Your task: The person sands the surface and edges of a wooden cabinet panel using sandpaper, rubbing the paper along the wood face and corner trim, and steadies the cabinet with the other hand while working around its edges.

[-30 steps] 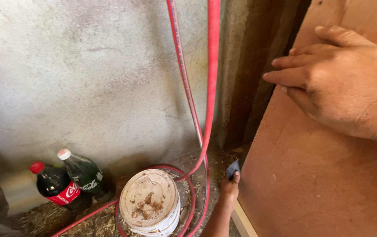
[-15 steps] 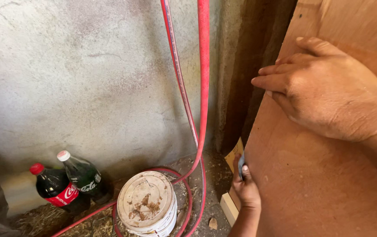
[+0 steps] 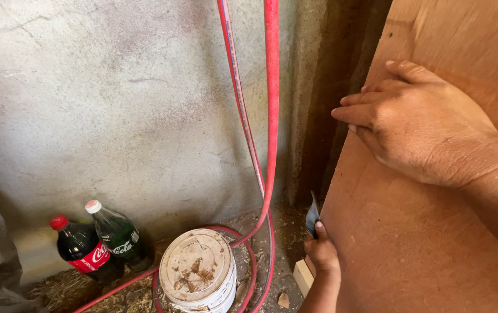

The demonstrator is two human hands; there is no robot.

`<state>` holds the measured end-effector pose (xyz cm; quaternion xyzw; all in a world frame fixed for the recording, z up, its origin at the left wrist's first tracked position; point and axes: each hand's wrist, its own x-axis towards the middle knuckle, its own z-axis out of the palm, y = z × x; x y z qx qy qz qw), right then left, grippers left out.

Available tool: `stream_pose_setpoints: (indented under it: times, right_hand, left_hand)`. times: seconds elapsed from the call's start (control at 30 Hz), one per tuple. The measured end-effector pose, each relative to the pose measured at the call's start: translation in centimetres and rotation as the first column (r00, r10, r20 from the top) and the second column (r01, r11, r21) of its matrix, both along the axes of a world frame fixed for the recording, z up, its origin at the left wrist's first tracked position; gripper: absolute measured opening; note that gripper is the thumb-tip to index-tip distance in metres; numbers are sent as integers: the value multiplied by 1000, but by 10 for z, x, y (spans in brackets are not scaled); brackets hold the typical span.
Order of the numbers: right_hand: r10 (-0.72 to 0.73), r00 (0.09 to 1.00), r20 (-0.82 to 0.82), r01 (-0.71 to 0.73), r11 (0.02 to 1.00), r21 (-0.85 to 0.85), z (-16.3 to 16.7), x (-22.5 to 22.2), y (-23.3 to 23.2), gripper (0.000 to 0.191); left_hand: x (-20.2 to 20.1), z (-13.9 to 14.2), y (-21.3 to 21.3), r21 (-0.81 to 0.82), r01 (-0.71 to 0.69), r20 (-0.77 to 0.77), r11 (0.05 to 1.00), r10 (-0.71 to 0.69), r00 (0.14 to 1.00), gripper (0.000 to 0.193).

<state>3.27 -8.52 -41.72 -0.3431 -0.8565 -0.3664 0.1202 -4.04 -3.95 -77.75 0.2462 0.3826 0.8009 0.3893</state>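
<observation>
A large brown plywood board [image 3: 428,243] leans at the right, next to a dark corner of the wall. My right hand [image 3: 425,127] lies flat on the board's upper part, fingers spread a little and pointing left toward its edge. Lower down, my left hand [image 3: 321,252] comes up from the bottom and pinches a small thin grey-blue blade [image 3: 312,214] against the board's left edge. A pale wood block [image 3: 302,277] sits on the floor just below that hand.
Two red hoses [image 3: 270,116] hang down the rough grey wall [image 3: 116,116] and loop around a dirty white lidded bucket [image 3: 198,272]. A red-capped dark bottle [image 3: 78,250] and a white-capped green bottle [image 3: 116,232] stand at the wall's foot. Straw and dirt cover the floor.
My left hand has shifted slightly right to the board's edge and turned the blade it holds. My right hand has drifted a little left and down on the board.
</observation>
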Motion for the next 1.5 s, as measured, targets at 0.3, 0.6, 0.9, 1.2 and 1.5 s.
stream_pose_setpoints:
  times: [0.3,0.6,0.9,1.2,1.5]
  right_hand:
    - [1,998,57,-6,997,79,-1,-2,0,40]
    - [-75,997,23,75,997,3,4,-10,-9,40]
    - [-36,999,31,35,999,33,-2,-6,1,37]
    - [-50,998,41,49,999,14,-5,-6,-1,40]
    - [45,994,-103,-70,964,-255,-31,-18,-2,45]
  left_hand:
    - [25,112,26,546,-136,-282,826,335,899,44]
    - [11,51,-18,94,10,-16,996,-8,1000,43]
    - [7,25,8,-34,7,-47,999,-8,999,36]
    - [17,42,17,-15,-29,-138,999,27,990,34]
    - [-23,-28,-9,-536,214,261,817,-81,962,35]
